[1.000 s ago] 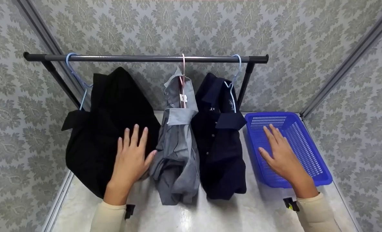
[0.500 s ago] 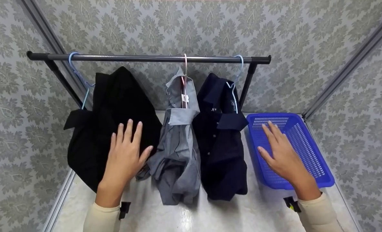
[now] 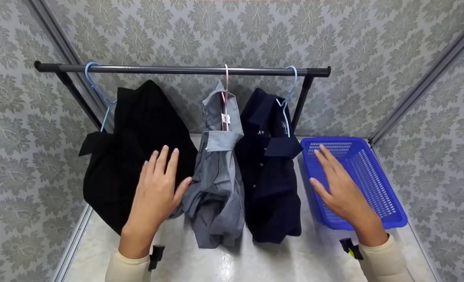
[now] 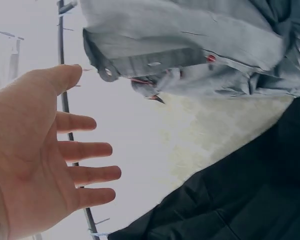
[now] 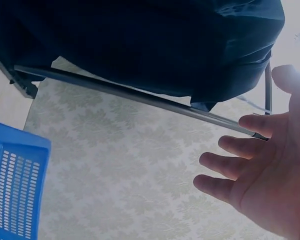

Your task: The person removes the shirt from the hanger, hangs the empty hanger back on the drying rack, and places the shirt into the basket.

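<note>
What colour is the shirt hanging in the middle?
The shirt is grey; it shows best in the head view.

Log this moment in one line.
left hand: empty, near black garment | right hand: empty, near blue basket | gray shirt, navy shirt: hung from rail

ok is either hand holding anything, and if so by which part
Nothing is held: the left hand and the right hand are both empty.

A small booth, shown by its patterned wallpaper, grey corner posts and clothes rail.
</note>
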`<action>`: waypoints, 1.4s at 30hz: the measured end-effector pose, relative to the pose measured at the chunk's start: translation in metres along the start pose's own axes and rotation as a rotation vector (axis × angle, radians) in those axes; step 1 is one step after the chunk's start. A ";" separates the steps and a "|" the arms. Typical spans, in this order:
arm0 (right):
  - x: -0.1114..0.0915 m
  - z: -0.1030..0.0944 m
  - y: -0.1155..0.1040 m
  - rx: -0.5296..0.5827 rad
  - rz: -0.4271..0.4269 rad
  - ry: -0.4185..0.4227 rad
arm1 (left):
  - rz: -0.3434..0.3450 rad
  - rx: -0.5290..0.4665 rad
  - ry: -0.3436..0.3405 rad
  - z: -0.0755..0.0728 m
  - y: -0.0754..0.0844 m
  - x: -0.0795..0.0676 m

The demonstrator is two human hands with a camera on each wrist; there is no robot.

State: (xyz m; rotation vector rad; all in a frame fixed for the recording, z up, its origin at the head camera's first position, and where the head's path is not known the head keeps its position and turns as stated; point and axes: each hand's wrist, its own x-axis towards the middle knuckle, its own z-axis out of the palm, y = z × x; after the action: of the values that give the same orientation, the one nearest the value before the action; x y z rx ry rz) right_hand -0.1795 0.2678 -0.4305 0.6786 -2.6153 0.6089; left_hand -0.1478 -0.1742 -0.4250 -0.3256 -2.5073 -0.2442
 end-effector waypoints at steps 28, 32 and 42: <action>-0.001 -0.001 -0.020 0.093 -0.108 0.091 | -0.050 -0.027 0.231 -0.041 -0.028 0.017; 0.002 0.001 -0.014 0.119 -0.076 0.046 | -0.124 -0.010 0.281 -0.043 -0.049 0.021; 0.017 0.023 0.025 0.056 -0.043 0.003 | -0.526 -0.019 0.123 -0.043 -0.102 0.027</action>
State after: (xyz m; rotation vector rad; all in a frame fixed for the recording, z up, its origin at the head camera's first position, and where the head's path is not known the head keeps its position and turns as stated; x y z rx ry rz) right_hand -0.2121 0.2698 -0.4502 0.7482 -2.5819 0.6714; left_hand -0.1749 -0.2776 -0.3848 0.3417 -2.4251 -0.4777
